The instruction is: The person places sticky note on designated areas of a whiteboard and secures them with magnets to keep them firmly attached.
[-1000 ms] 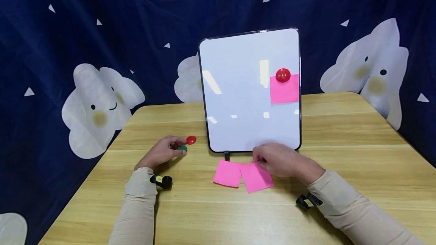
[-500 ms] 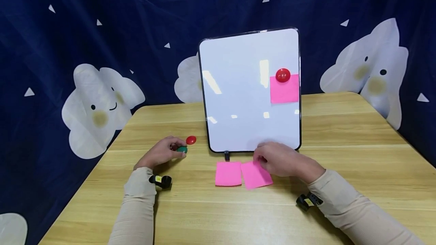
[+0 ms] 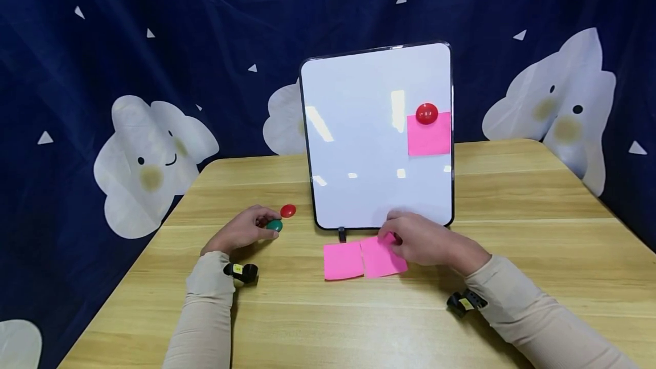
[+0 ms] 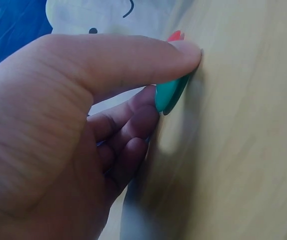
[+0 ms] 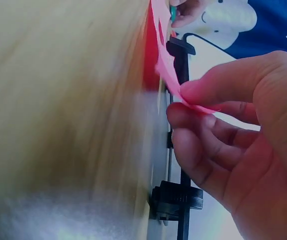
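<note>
My left hand (image 3: pixel 246 229) is at the left of the table, its thumb and fingers on a round green magnet (image 3: pixel 274 225). In the left wrist view the thumb crosses over the green magnet (image 4: pixel 168 95), with fingers at its other side. Just beyond it lies a red magnet (image 3: pixel 288 210). My right hand (image 3: pixel 422 238) pinches the upper right corner of a pink sticky note (image 3: pixel 379 258) in front of the whiteboard. The right wrist view shows the pink paper (image 5: pixel 169 75) between thumb and index finger, lifted at that corner. A second pink sticky note (image 3: pixel 342 261) sits directly left of it.
A whiteboard (image 3: pixel 359 147) with a black frame stands tilted behind the notes, on small black feet (image 3: pixel 342 234). On its right side a red magnet (image 3: pixel 426 113) holds another pink sticky note (image 3: pixel 429 141). A dark blue curtain (image 3: pixel 230 16) hangs behind the wooden table (image 3: pixel 307 323).
The right-hand note has moved slightly up toward the whiteboard in my right hand. The left note has turned a little straighter. My left hand has barely moved at the green magnet.
</note>
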### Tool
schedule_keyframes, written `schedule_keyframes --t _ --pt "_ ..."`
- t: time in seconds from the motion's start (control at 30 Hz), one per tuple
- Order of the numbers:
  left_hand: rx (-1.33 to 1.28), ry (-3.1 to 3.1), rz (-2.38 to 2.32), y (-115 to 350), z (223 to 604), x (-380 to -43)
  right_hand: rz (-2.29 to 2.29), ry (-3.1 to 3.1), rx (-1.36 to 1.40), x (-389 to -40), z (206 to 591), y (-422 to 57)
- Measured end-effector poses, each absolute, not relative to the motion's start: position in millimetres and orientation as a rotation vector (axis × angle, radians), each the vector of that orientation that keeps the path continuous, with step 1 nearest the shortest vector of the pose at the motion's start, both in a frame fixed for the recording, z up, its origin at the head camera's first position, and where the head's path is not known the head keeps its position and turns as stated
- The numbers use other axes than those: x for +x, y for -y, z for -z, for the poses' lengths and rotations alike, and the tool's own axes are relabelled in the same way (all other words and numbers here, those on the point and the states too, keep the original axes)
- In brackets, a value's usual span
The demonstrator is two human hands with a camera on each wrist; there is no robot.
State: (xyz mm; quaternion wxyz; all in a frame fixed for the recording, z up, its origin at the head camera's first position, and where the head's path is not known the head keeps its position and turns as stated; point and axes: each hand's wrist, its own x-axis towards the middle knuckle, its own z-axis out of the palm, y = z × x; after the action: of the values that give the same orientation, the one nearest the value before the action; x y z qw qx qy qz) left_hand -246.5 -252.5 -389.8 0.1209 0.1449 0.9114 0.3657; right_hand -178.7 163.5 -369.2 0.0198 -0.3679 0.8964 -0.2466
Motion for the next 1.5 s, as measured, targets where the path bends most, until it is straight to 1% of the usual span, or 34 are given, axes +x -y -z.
schedule_keyframes --t 0.37,0.63,0.83,1.23,1.5 --pt "0.395 -2.692 -1.037 252.5 391.4 -247.7 0.793 -2.728 -1.144 -181.7 369.1 -165.6" --pt "0.361 -2.695 -1.051 250.5 392.6 -248.7 0.929 -2.686 -1.093 -181.9 364.7 -167.9" --pt "0.374 -2.681 -1.077 250.4 393.7 -248.7 0.974 -2.692 -1.053 -183.3 364.5 -167.9" --pt "0.417 -2.68 -1.141 252.1 395.1 -250.8 0.997 -2.726 -1.065 -184.9 366.9 -167.9" --pt "0.381 -2.69 -1.143 251.3 396.0 -250.4 1.022 -2.748 -1.05 -183.6 367.2 -169.4"
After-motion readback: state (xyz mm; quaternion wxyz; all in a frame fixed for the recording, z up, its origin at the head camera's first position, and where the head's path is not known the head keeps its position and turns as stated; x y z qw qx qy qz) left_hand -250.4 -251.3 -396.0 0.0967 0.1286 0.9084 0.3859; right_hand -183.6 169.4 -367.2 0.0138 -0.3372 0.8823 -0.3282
